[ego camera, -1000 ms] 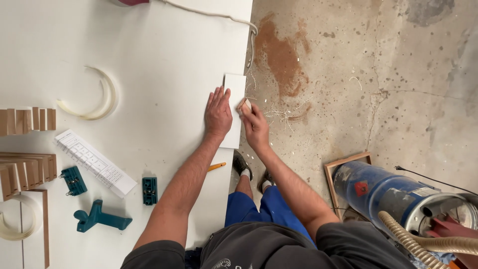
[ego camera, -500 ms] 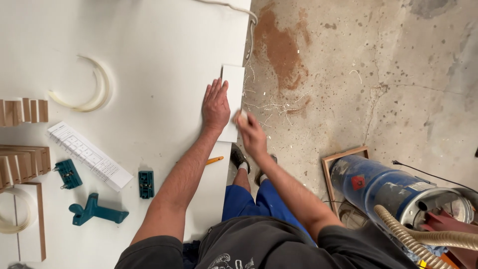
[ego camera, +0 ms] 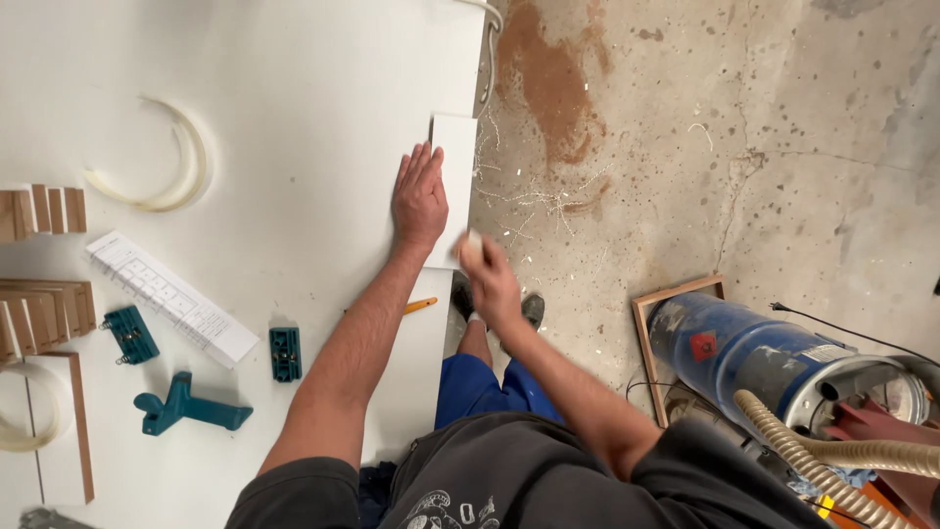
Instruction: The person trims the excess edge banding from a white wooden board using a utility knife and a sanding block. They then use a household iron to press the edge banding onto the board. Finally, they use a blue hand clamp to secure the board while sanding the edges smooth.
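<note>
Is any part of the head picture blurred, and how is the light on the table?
Head view: the right hand is motion-blurred at the white panel's edge; the left hand, flat on the panel, is sharp; the white table is evenly lit, with soft shadows and no glare.

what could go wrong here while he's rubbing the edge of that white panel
The small white panel overhangs the table edge, pinned only by the left hand; it might tip or slide. The right hand works blurred beside those fingers, so knuckles may get scraped. The pencil near the edge could roll off.
</note>
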